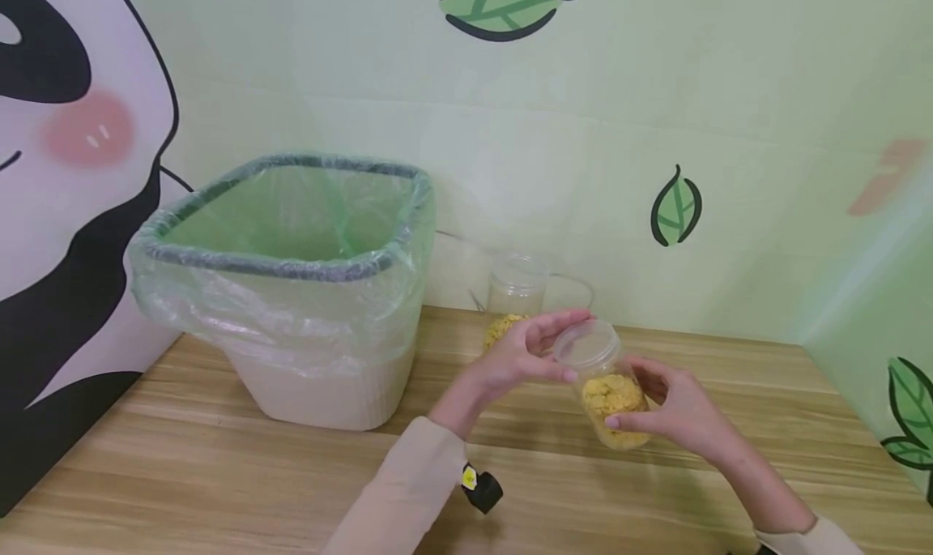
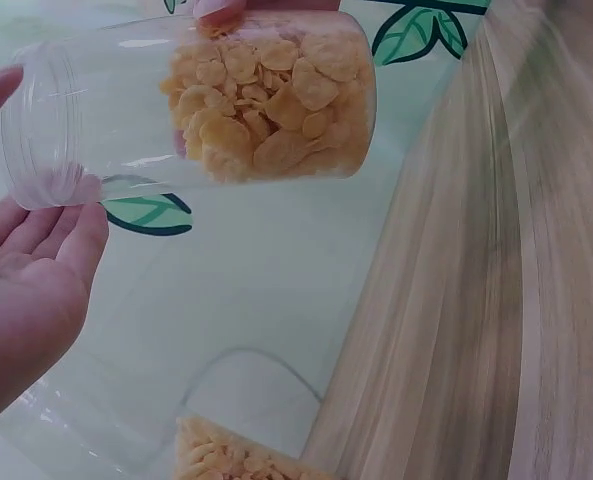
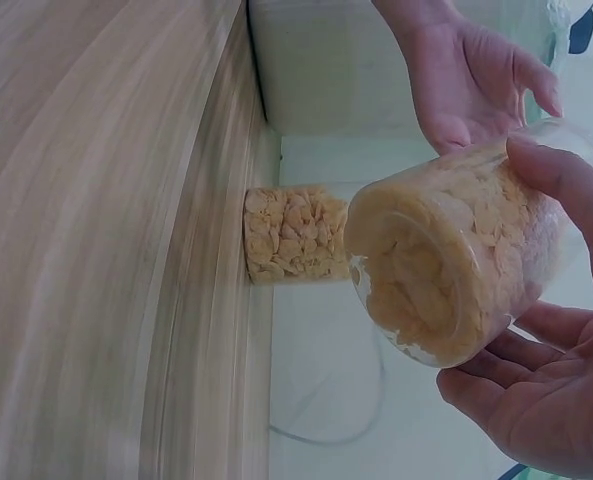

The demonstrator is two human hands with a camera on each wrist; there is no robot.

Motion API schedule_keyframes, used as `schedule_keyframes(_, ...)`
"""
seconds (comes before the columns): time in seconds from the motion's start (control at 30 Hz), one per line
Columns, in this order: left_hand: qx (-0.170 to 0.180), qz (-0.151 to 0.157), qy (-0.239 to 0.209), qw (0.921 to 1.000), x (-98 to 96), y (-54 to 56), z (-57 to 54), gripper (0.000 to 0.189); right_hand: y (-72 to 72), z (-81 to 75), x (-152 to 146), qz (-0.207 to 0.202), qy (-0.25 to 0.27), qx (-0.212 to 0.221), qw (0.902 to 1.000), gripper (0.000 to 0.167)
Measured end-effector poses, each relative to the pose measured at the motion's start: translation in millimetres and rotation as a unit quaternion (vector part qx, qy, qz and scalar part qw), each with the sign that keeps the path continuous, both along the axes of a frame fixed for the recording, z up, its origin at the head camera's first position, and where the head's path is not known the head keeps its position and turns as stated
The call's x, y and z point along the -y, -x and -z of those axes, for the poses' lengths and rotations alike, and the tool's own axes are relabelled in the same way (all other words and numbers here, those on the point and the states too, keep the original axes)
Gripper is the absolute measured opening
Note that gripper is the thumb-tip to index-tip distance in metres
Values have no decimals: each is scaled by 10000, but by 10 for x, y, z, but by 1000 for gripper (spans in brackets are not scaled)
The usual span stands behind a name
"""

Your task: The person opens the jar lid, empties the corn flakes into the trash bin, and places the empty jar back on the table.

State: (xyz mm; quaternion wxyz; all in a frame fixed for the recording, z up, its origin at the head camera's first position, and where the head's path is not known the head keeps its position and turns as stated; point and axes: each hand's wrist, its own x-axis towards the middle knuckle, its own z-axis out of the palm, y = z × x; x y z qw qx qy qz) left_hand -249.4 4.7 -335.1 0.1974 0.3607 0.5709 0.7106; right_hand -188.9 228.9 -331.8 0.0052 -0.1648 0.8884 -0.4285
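A clear plastic jar (image 1: 615,405), about half full of yellow corn flakes, is tilted above the table, its screw lid (image 1: 586,343) toward the left. My right hand (image 1: 685,413) grips the jar's lower body, thumb on the near side and fingers behind. Around the lid end, my left hand (image 1: 513,352) holds with thumb and fingertips, as the left wrist view shows. In the right wrist view the jar's bottom (image 3: 416,280) faces the camera. A second jar of flakes (image 3: 296,235) stands upright behind, partly hidden by my left hand in the head view.
On the left stands a white bin (image 1: 328,397) lined with a green translucent bag (image 1: 291,312), held by a grey rim. The wooden table (image 1: 219,482) ends at a pale green wall (image 1: 554,182) with leaf prints. A thin cable (image 1: 583,283) lies behind the second jar.
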Motion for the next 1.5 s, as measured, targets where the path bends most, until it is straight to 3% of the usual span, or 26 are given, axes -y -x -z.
schedule_keyframes(0.3, -1, -304, 90, 9995, -15, -6, 0, 68, -1, -9, 9, -19, -26, 0, 10000, 71)
schedule_keyframes(0.63, 333, -1262, 60, 9914, -94, -35, 36, 62, 16, 1, -3, 64, 4, 34, 10000, 71)
schedule_keyframes(0.77, 388, -1473, 31, 9883, -114, -27, 43, 61, 23, 9, -11, 108, -7, 72, 9999, 71)
schedule_keyframes(1.13, 395, -1641, 45, 9856, -130, 0, 62, 62, 48, 30, -47, 216, -29, 52, 9997, 72)
schedule_keyframes(1.5, 444, -1531, -81, 9872, -140, 24, 101, 62, 41, 38, -142, 502, 19, -23, 9987, 72)
